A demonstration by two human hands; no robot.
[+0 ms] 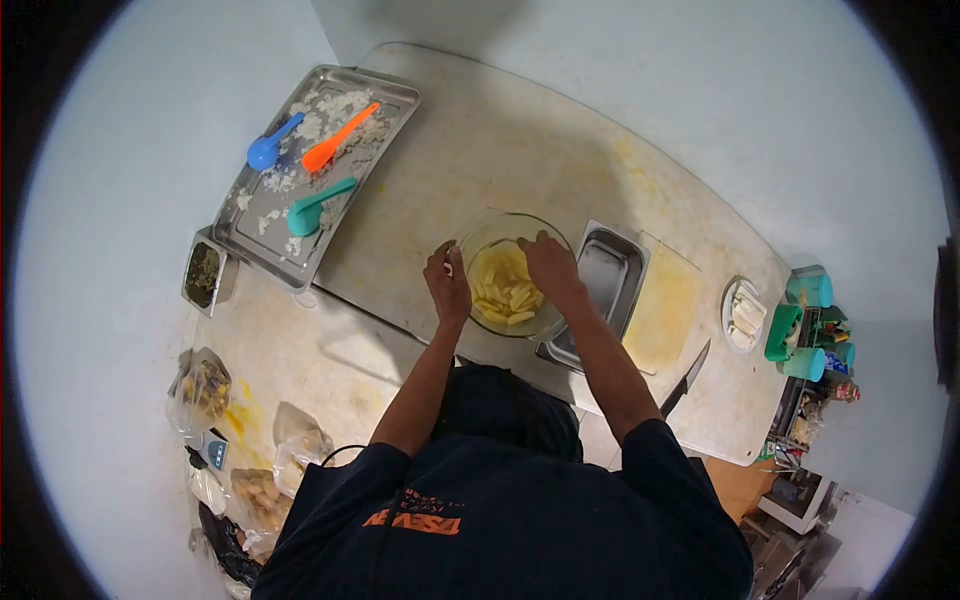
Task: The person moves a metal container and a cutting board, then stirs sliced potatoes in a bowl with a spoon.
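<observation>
A clear glass bowl (565,240) stands on the table in front of me, with yellow cut strips (508,300), like potato, in its lower part. At the bowl's left side, my left hand (448,285) has its fingers curled at the rim and appears to grip it. My right hand (550,265) reaches over the right side of the bowl with its fingers bent inward and closed. Whatever its fingertips hold, if anything, is hidden. An oblong steel pan (612,265) sits just right of the bowl, close to my right forearm.
Right of the pan lie a yellow-stained cutting board (665,305), a knife (688,380) and a plate of white pieces (743,315). A steel tray (300,260) with white crumbs and three coloured scoops is at the upper left. Bags of food (262,498) crowd the lower left.
</observation>
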